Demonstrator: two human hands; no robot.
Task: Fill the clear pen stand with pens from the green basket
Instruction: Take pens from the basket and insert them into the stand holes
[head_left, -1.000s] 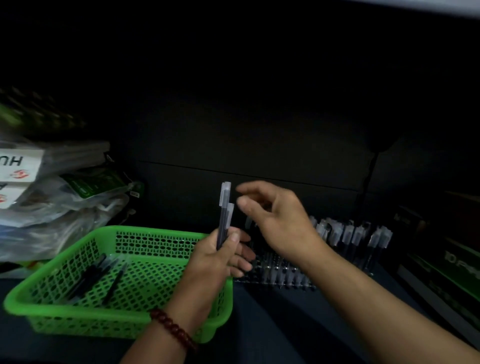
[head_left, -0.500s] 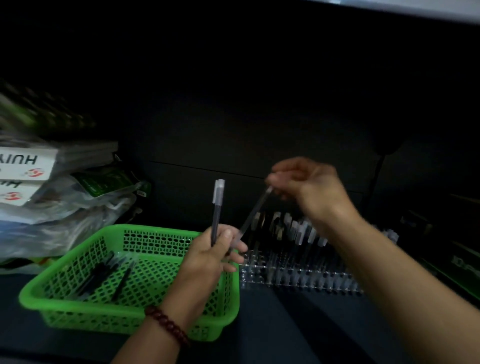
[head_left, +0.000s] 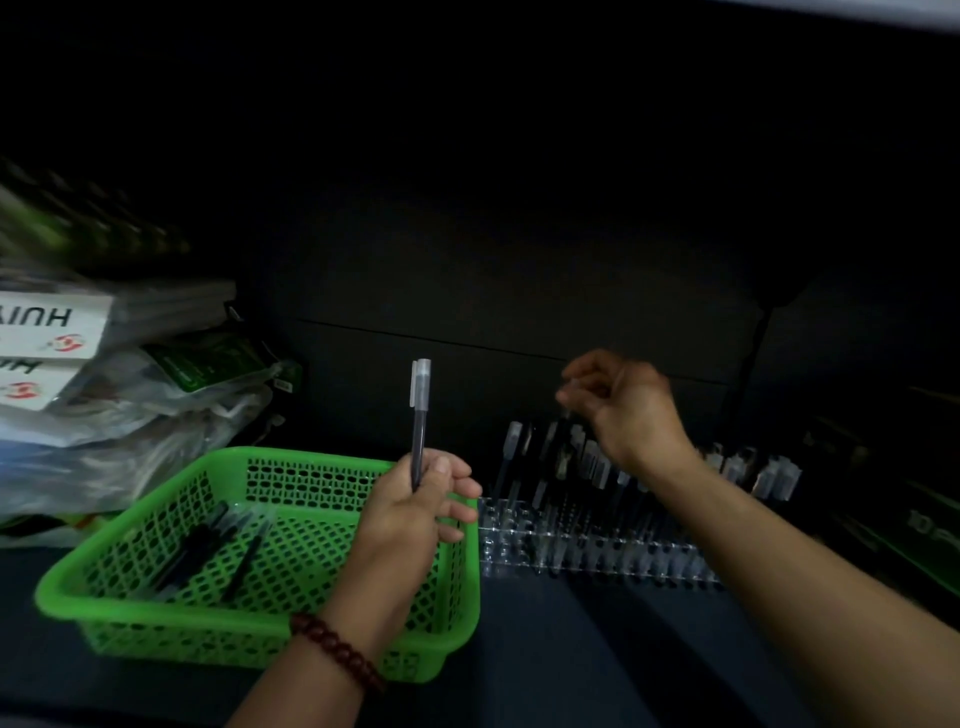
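Note:
The green basket (head_left: 156, 608) stands at the left on the dark surface, with several dark pens (head_left: 208, 545) lying in it. Over its right rim my left hand (head_left: 415, 514) holds one dark pen (head_left: 420, 410) upright, clear cap up. The clear pen stand (head_left: 519, 540) sits just right of the basket, and several capped pens (head_left: 587, 457) stand in it. Above its left part my right hand (head_left: 628, 410) is blurred, its fingertips pinched on the top of a pen that points down into the stand; that pen is barely visible.
Plastic-wrapped packages (head_left: 130, 405) and white labelled boxes (head_left: 52, 322) are stacked behind the basket on the left. Dark boxes with green print (head_left: 924, 530) lie at the right edge. A dark wall closes the back, close behind the stand.
My right hand took one of the two pens from my left hand and carried it right and down over the stand. My left hand stays in place with one pen.

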